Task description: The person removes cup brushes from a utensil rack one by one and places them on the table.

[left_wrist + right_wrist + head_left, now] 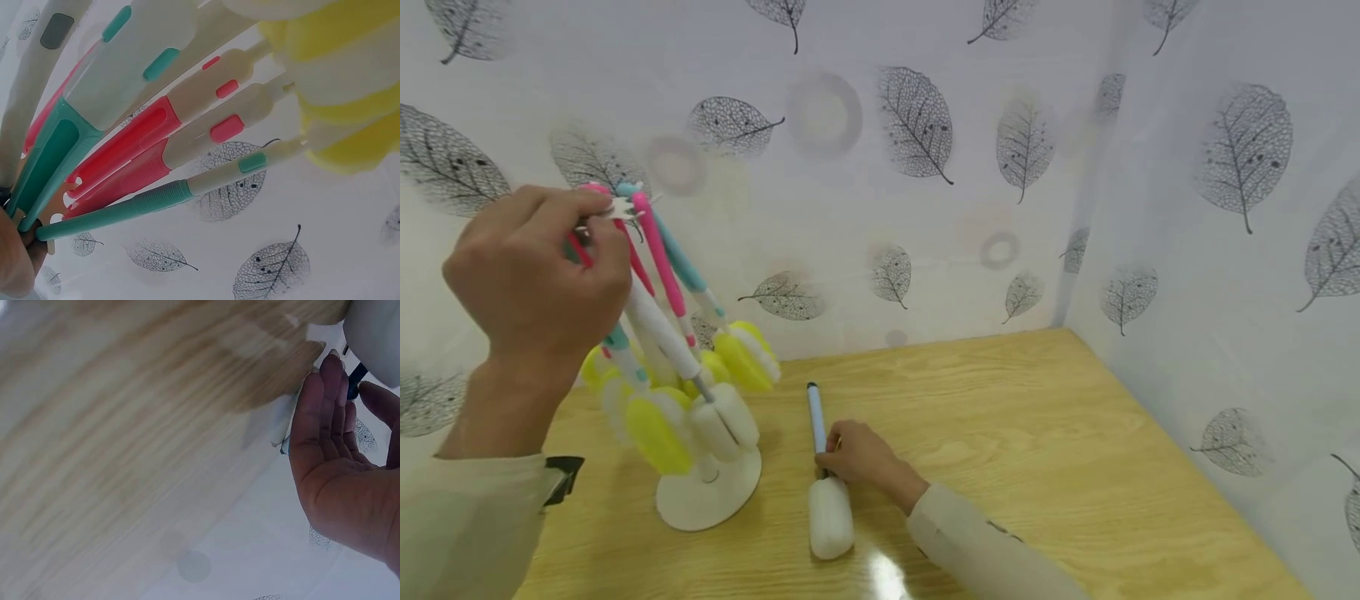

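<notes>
My left hand point(546, 267) is raised at the left, its curled fingers gripping the top of a brush stand point(685, 506) by its white toothed hub point(621, 208). Pink-, teal- and white-handled brushes hang around the stand, with yellow-and-white sponge heads point(658, 429) and a white sponge head point(726, 421) low down. In the left wrist view, teal handles point(112, 212) and red handles point(119, 150) fan out from the fingers. My right hand point(865, 454) pinches the dark neck of a sponge brush lying on the table, with its white head point(831, 518) toward me and pale-blue handle point(816, 417) pointing away.
The wood-grain table point(1000, 442) meets a leaf-patterned wall covering point(850, 225) at the back and right. The stand's round white base is left of the lying brush. A bright reflection shows near the table's front.
</notes>
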`<control>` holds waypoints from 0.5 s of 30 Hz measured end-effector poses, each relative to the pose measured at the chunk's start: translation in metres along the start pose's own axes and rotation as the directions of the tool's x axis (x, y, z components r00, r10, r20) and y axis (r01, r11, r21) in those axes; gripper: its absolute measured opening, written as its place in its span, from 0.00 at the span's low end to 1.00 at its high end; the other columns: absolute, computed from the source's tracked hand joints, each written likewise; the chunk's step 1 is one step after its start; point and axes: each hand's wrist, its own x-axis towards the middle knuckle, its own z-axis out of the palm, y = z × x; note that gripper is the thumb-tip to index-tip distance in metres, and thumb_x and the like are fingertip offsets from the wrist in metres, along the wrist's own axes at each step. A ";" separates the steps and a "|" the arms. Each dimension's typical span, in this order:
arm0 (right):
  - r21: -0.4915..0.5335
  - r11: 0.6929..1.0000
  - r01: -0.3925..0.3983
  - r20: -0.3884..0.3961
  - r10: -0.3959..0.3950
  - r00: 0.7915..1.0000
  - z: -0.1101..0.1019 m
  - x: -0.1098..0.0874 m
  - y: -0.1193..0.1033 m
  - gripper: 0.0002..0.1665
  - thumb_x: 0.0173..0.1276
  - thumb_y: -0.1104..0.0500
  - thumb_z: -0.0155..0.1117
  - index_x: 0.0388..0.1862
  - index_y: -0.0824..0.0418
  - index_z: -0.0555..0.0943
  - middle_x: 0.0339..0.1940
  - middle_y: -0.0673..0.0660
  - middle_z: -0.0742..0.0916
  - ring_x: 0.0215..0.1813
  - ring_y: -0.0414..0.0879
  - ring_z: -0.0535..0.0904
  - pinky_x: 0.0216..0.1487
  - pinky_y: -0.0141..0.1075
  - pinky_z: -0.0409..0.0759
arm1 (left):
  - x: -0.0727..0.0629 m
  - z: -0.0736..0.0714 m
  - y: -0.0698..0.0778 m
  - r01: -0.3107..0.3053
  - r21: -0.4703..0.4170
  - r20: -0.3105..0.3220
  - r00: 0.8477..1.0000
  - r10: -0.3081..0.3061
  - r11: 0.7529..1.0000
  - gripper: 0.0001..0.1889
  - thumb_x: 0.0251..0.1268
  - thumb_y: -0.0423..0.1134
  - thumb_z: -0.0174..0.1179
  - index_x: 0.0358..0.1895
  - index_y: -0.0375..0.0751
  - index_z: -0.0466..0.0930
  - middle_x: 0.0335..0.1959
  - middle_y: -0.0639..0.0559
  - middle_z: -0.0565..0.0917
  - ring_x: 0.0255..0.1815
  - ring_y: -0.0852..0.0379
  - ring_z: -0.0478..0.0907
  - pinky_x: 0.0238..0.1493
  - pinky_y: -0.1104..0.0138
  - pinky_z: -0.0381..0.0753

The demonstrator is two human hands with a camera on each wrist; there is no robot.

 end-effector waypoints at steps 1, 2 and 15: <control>-0.003 1.000 0.000 0.002 0.000 1.000 0.000 -0.001 0.001 0.09 0.64 0.55 0.63 0.29 0.59 0.76 0.20 0.47 0.80 0.20 0.39 0.73 0.20 0.31 0.71 | 0.000 0.000 0.000 -0.002 0.002 0.000 1.000 0.002 1.000 0.20 0.60 0.40 0.46 0.35 0.32 0.87 0.34 0.39 0.86 0.31 0.36 0.80 0.29 0.46 0.69; -0.008 1.000 0.000 0.003 0.000 1.000 -0.001 -0.001 0.002 0.10 0.65 0.54 0.62 0.29 0.59 0.77 0.20 0.47 0.81 0.20 0.39 0.74 0.20 0.31 0.71 | 0.000 -0.001 0.000 -0.002 0.004 -0.002 1.000 0.002 1.000 0.20 0.59 0.40 0.46 0.35 0.32 0.87 0.34 0.39 0.86 0.30 0.36 0.80 0.28 0.47 0.69; 0.141 0.968 0.207 -0.095 -0.194 0.976 -0.036 0.014 -0.016 0.13 0.73 0.53 0.54 0.39 0.61 0.79 0.28 0.54 0.84 0.31 0.50 0.82 0.27 0.34 0.77 | -0.001 0.000 0.000 0.059 -0.058 0.016 0.998 -0.058 0.997 0.20 0.63 0.41 0.46 0.42 0.35 0.87 0.39 0.39 0.86 0.35 0.37 0.80 0.31 0.71 0.56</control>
